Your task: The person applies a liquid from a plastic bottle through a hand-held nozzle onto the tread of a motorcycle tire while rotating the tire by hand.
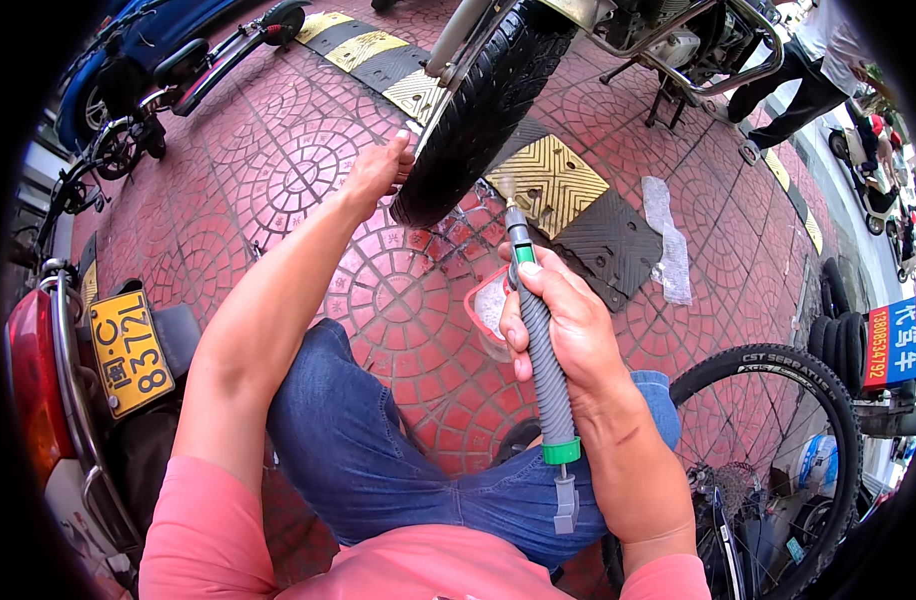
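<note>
My right hand [558,315] is closed round a spray gun [546,340] with a grey ribbed grip, a green collar at its lower end and a slim metal nozzle. The nozzle tip points forward, toward the floor beside a motorcycle tyre [488,100] with dark, wet-looking tread. At the tyre's left side is my left hand [380,172], its fingers curled in against the wheel's edge; the fingertips are partly hidden. Below the nozzle, a red-rimmed clear tub [490,305] with whitish contents stands partly behind my right hand.
A yellow-and-black rubber ramp [553,185] lies right of the tyre, with a crumpled clear plastic sheet [668,240] beside it. A bicycle wheel [778,450] stands at lower right, a scooter's rear [53,400] at left. A person [813,75] stands at the far right.
</note>
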`<action>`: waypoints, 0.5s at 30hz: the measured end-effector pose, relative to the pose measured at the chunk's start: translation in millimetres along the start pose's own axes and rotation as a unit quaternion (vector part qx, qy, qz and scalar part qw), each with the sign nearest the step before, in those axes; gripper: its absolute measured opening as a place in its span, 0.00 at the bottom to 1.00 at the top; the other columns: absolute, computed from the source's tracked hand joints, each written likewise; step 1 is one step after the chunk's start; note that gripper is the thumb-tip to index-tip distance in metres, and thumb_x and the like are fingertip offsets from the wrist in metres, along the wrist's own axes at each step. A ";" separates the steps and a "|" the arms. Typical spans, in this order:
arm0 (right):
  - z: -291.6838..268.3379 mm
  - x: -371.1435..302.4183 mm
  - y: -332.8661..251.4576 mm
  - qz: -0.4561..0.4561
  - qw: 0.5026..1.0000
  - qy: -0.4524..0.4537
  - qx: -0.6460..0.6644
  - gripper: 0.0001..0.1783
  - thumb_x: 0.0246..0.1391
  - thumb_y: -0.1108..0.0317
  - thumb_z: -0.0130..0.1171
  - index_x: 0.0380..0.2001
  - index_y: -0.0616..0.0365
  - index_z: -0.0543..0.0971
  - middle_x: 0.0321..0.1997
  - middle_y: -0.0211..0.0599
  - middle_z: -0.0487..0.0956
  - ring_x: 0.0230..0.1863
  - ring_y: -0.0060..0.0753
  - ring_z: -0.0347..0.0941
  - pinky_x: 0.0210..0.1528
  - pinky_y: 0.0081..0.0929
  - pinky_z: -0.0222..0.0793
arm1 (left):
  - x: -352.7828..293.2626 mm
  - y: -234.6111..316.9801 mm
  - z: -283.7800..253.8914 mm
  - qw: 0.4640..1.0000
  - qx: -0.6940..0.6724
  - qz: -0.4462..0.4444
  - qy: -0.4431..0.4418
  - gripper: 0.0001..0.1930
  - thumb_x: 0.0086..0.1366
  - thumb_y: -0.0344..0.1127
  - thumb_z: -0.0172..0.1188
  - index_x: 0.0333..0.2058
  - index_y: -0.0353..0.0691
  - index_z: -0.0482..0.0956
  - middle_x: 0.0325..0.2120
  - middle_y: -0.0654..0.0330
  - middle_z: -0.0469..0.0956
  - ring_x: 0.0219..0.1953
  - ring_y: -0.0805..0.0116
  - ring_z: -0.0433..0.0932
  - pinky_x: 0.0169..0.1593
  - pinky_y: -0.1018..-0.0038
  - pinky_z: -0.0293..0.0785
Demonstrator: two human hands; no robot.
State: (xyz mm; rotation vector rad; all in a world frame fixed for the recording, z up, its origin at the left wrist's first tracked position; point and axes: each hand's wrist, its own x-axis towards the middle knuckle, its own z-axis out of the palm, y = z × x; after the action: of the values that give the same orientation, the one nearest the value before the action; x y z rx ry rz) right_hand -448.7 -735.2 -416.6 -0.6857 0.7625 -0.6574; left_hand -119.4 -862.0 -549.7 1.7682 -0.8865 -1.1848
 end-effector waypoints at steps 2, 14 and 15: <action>-1.6 2.4 14.4 0.044 0.999 -0.011 -0.008 0.22 0.75 0.60 0.46 0.63 0.62 0.67 0.20 0.37 0.76 0.11 0.28 0.70 0.14 0.22 0.67 | 3.6 -1.4 2.7 1.000 -0.002 0.001 0.002 0.30 0.74 0.62 0.53 0.44 0.36 0.85 0.35 0.61 0.83 0.36 0.70 0.77 0.41 0.66 0.72; 16.6 9.9 55.5 0.146 0.985 -0.067 -0.060 0.23 0.71 0.47 0.55 0.52 0.56 0.69 0.22 0.30 0.74 0.12 0.17 0.67 0.12 0.16 0.66 | -4.5 1.7 19.2 0.995 -0.045 0.062 -0.065 0.36 0.74 0.67 0.52 0.57 0.36 0.82 0.49 0.59 0.83 0.50 0.67 0.75 0.58 0.65 0.68; 17.7 10.5 56.5 0.145 0.985 -0.071 -0.066 0.23 0.71 0.47 0.55 0.52 0.56 0.69 0.22 0.30 0.74 0.12 0.17 0.67 0.13 0.16 0.66 | 0.2 -4.7 14.0 0.994 -0.040 0.066 -0.081 0.35 0.75 0.66 0.52 0.58 0.37 0.83 0.49 0.59 0.83 0.50 0.67 0.75 0.58 0.64 0.68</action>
State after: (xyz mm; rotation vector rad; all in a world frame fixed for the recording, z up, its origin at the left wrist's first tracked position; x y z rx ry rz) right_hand -413.4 -703.4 -453.5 -0.7177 0.7606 -0.2919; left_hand -132.1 -863.5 -557.2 1.5426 -1.0200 -1.2728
